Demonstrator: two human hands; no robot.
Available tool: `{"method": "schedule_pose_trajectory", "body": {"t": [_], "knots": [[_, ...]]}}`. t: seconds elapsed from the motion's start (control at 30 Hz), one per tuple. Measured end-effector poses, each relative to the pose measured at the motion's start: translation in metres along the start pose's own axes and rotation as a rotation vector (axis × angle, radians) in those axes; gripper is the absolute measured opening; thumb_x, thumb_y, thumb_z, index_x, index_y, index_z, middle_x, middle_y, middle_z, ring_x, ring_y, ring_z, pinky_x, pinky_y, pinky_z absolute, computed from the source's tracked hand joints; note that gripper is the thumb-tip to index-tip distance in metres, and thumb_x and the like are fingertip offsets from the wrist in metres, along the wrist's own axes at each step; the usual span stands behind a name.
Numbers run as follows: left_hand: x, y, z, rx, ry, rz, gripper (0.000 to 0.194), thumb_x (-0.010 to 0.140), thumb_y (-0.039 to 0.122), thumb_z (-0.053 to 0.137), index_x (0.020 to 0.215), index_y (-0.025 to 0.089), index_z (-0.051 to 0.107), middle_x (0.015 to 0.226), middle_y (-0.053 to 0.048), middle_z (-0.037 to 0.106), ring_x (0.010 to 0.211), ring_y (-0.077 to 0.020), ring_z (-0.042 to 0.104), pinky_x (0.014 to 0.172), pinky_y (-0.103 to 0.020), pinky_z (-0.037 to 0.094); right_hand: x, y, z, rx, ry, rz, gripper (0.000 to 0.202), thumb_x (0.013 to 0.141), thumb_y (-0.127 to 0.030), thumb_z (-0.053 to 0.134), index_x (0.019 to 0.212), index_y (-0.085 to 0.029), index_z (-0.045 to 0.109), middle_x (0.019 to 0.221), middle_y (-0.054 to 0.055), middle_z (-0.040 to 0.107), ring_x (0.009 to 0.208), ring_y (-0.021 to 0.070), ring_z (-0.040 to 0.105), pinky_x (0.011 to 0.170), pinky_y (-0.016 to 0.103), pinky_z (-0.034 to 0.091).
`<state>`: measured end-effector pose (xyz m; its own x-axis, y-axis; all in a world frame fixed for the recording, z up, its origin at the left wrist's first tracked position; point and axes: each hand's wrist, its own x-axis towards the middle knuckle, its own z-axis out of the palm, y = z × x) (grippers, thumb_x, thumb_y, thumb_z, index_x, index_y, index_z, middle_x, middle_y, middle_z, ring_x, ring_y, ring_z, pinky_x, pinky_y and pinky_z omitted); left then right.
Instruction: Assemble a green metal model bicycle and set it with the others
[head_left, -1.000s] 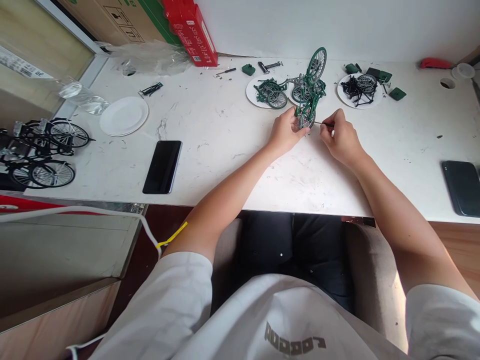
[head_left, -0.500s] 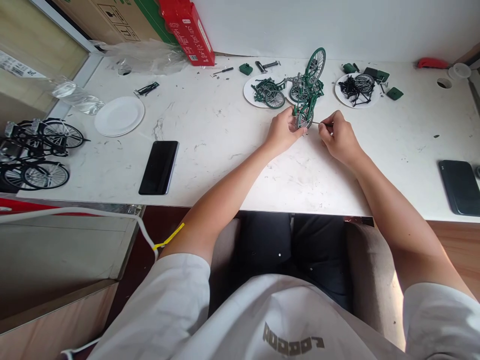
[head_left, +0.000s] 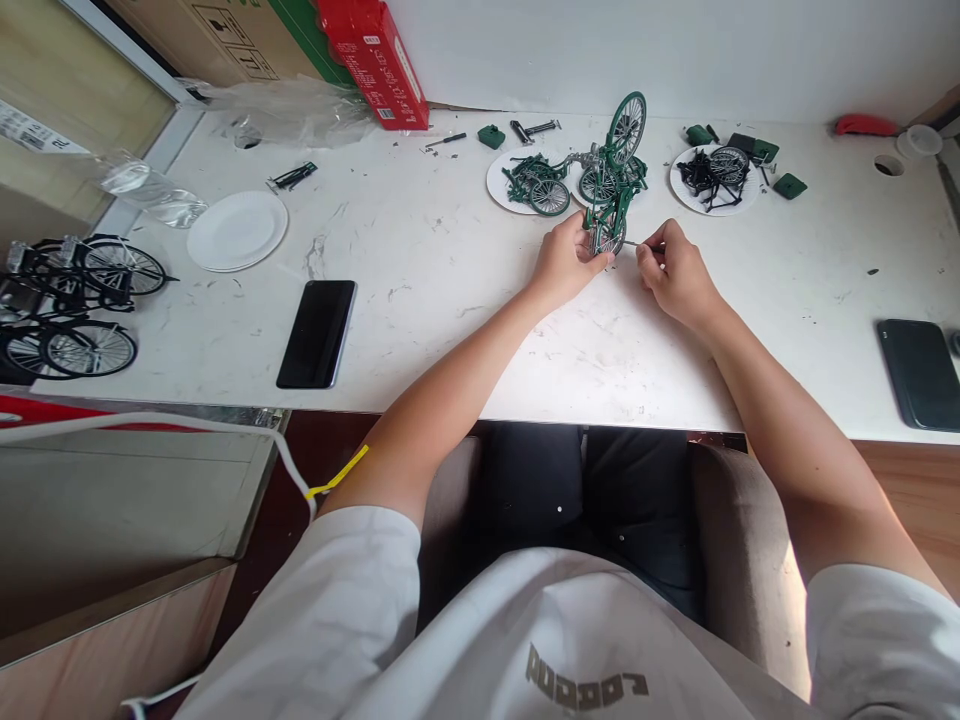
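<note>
My left hand [head_left: 568, 258] is closed round the near end of a green model bicycle [head_left: 621, 200], by its lower wheel. The bicycle is tilted, its other wheel raised toward the wall. In my right hand [head_left: 675, 268] is a thin screwdriver [head_left: 645, 246], pinched between thumb and fingers. Its shaft points left to the held wheel; whether the tip touches a screw is too small to tell. Behind the bicycle, a white plate [head_left: 499, 196] bears green bicycle parts [head_left: 538, 186]. Another plate beneath the raised bicycle is mostly hidden.
To the right, a plate [head_left: 739, 208] carries black parts, with green pieces [head_left: 790, 186] beside it. A second screwdriver [head_left: 446, 141] lies at the back. Leftward are a phone [head_left: 316, 334], paper plates [head_left: 237, 230] and black model bicycles [head_left: 82, 300]. A dark device [head_left: 921, 374] lies far right.
Almost nothing differs. Both hands keep their grip and place, with the bicycle and screwdriver nearly still; the view has shifted very slightly.
</note>
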<state>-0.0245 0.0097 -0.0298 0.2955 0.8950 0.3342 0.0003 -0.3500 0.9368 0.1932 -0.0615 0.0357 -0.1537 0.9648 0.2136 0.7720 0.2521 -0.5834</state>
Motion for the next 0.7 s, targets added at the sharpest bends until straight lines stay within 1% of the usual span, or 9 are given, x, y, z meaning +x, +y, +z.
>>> {"method": "schedule_pose_trajectory", "body": {"t": [0.1,0.2,0.3,0.4,0.5,0.57,0.6,0.63,0.7], "knots": [[-0.001,0.003,0.0,-0.003,0.004,-0.005,0.056,0.088,0.036,0.101,0.133,0.027,0.07,0.12,-0.008,0.087,0.121,-0.0333,0.085,0.119,-0.06,0.068,0.001,0.0,0.0,0.009,0.014,-0.01,0.067,0.111,-0.086,0.04,0.133,-0.027,0.064,0.078,0.005,0.068,0.072,0.0293,0.064,0.075,0.05,0.056],[-0.001,0.004,0.0,0.007,0.003,-0.003,0.056,0.088,0.037,0.102,0.132,0.026,0.07,0.119,-0.008,0.086,0.12,-0.0337,0.086,0.118,-0.06,0.068,0.0,-0.005,-0.004,-0.031,0.016,-0.016,0.063,0.113,-0.082,0.04,0.129,-0.027,0.066,0.082,0.007,0.071,0.074,0.0291,0.067,0.076,0.048,0.055],[0.0,0.003,0.001,0.014,0.009,-0.006,0.054,0.089,0.033,0.1,0.132,0.026,0.069,0.12,-0.008,0.085,0.121,-0.0341,0.085,0.117,-0.061,0.068,-0.002,-0.013,-0.008,-0.145,0.002,-0.039,0.053,0.117,-0.069,0.04,0.126,-0.026,0.069,0.092,0.011,0.079,0.078,0.0295,0.069,0.077,0.045,0.052],[0.002,0.002,0.0,0.015,0.026,-0.009,0.053,0.09,0.033,0.099,0.133,0.026,0.069,0.121,-0.008,0.084,0.125,-0.0346,0.083,0.117,-0.061,0.068,-0.005,-0.021,-0.01,-0.278,-0.004,-0.05,0.045,0.118,-0.053,0.04,0.121,-0.026,0.075,0.103,0.013,0.084,0.082,0.031,0.071,0.076,0.042,0.048],[0.002,0.001,-0.001,0.021,0.039,-0.005,0.052,0.09,0.035,0.099,0.132,0.027,0.069,0.121,-0.008,0.083,0.128,-0.0345,0.082,0.119,-0.061,0.066,-0.006,-0.025,-0.008,-0.359,-0.003,-0.045,0.042,0.117,-0.045,0.041,0.119,-0.025,0.078,0.103,0.012,0.085,0.081,0.0316,0.072,0.074,0.04,0.044],[0.002,-0.002,-0.002,0.023,0.041,-0.001,0.052,0.09,0.035,0.099,0.132,0.027,0.069,0.119,-0.007,0.082,0.126,-0.0334,0.083,0.118,-0.059,0.067,-0.006,-0.024,-0.007,-0.364,0.004,-0.036,0.044,0.118,-0.046,0.041,0.116,-0.025,0.079,0.098,0.011,0.084,0.078,0.0308,0.071,0.073,0.04,0.043],[0.003,-0.004,-0.001,0.02,0.045,0.005,0.052,0.09,0.036,0.099,0.132,0.027,0.068,0.118,-0.007,0.082,0.122,-0.0323,0.083,0.116,-0.058,0.068,-0.006,-0.023,-0.006,-0.347,0.011,-0.036,0.047,0.119,-0.049,0.039,0.115,-0.025,0.079,0.095,0.011,0.083,0.076,0.0301,0.07,0.073,0.04,0.043],[0.003,-0.006,-0.001,0.015,0.053,0.014,0.053,0.091,0.038,0.099,0.132,0.028,0.067,0.117,-0.006,0.082,0.118,-0.0308,0.084,0.114,-0.056,0.069,-0.006,-0.022,-0.005,-0.315,0.023,-0.039,0.052,0.12,-0.054,0.036,0.113,-0.025,0.079,0.09,0.01,0.081,0.074,0.0292,0.069,0.073,0.04,0.044],[0.005,-0.012,0.001,0.01,0.079,0.05,0.055,0.093,0.044,0.098,0.134,0.028,0.065,0.114,-0.004,0.081,0.109,-0.027,0.086,0.109,-0.052,0.071,-0.006,-0.021,-0.004,-0.217,0.052,-0.057,0.067,0.121,-0.069,0.028,0.109,-0.025,0.077,0.08,0.008,0.075,0.07,0.027,0.066,0.075,0.041,0.045]]}}
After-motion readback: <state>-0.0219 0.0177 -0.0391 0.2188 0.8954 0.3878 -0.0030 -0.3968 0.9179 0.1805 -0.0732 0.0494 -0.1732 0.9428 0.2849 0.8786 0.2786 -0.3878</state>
